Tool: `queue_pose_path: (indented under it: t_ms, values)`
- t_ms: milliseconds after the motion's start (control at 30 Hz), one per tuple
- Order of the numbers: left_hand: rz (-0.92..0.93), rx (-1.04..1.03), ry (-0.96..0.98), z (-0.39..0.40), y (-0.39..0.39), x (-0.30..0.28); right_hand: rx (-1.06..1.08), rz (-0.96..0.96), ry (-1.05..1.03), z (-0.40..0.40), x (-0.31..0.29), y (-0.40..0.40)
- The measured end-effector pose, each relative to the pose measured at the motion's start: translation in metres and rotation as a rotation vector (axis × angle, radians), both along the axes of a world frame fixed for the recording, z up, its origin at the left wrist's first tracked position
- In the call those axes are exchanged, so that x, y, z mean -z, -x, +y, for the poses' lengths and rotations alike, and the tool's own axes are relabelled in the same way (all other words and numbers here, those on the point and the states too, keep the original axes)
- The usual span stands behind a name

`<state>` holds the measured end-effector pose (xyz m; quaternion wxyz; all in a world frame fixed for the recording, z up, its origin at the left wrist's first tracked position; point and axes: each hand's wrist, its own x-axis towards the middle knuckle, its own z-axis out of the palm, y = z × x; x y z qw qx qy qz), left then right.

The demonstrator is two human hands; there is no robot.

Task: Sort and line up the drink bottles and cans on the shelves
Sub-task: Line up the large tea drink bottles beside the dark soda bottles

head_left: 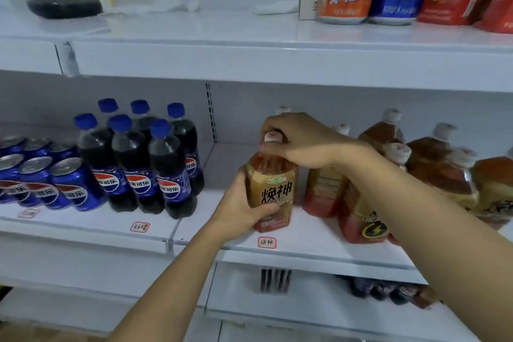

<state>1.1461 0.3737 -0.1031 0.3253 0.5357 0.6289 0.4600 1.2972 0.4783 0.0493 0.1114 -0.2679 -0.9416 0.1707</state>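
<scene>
You've got six cola bottles (pixel 138 158) and at least six blue cans (pixel 41 175) on the middle shelf (pixel 305 241). Your left hand (pixel 244 211) wraps the tea bottle (pixel 273 189) standing there, and your right hand (pixel 302 139) pinches its cap.

white shelf (pixel 305 233) carries cola bottles (pixel 144 169), cans (pixel 41 178), tea bottles (pixel 433 169).

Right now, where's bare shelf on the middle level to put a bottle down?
Bare shelf runs between the cola bottles and the tea bottle, which the left hand and right hand grip. A front strip by the price tag is also free. Right of it, the other tea bottles stand crowded.
</scene>
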Motion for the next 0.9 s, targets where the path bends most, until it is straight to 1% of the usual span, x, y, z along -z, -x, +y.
queue_pose_path:
  t_ms: [67,200,300,367,433,467,500,533,600,633,667,700,800,900]
  values:
    - [-0.027,0.062,-0.002,-0.008,0.023,-0.004,-0.003,-0.002,-0.012,-0.007,0.005,0.019]
    - [-0.158,0.121,0.011,-0.018,0.058,-0.004,0.035,0.009,-0.029,-0.026,0.008,0.049]
    - [-0.152,0.123,0.019,-0.016,0.059,0.007,0.050,0.006,0.007,-0.027,0.000,0.048]
    - [-0.159,0.088,0.024,-0.015,0.052,0.020,0.112,0.083,0.028,-0.018,-0.011,0.040]
    - [-0.201,0.060,0.021,-0.015,0.049,0.030,0.231,0.177,-0.105,0.003,-0.021,0.034]
    - [-0.213,0.056,0.017,-0.015,0.051,0.033,0.297,0.166,-0.163,0.016,-0.024,0.032]
    - [-0.212,0.051,0.018,-0.016,0.053,0.034,0.343,0.108,-0.183,0.028,-0.026,0.032]
    - [-0.210,0.046,0.017,-0.017,0.055,0.035,0.359,0.018,-0.162,0.037,-0.027,0.033]
    - [-0.211,0.021,0.026,-0.021,0.059,0.036,0.361,-0.159,-0.040,0.052,-0.020,0.038]
    - [-0.221,0.011,0.029,-0.022,0.061,0.037,0.367,-0.210,0.018,0.055,-0.016,0.041]
    - [-0.229,0.003,0.026,-0.024,0.063,0.037,0.374,-0.220,0.042,0.057,-0.011,0.042]
    - [-0.229,-0.004,0.024,-0.024,0.064,0.038,0.381,-0.190,0.034,0.060,-0.007,0.043]
    - [-0.227,-0.013,0.016,-0.026,0.065,0.039,0.367,-0.099,-0.050,0.060,0.002,0.041]
    - [-0.243,-0.021,0.022,-0.025,0.066,0.040,0.357,-0.062,-0.099,0.055,0.005,0.041]
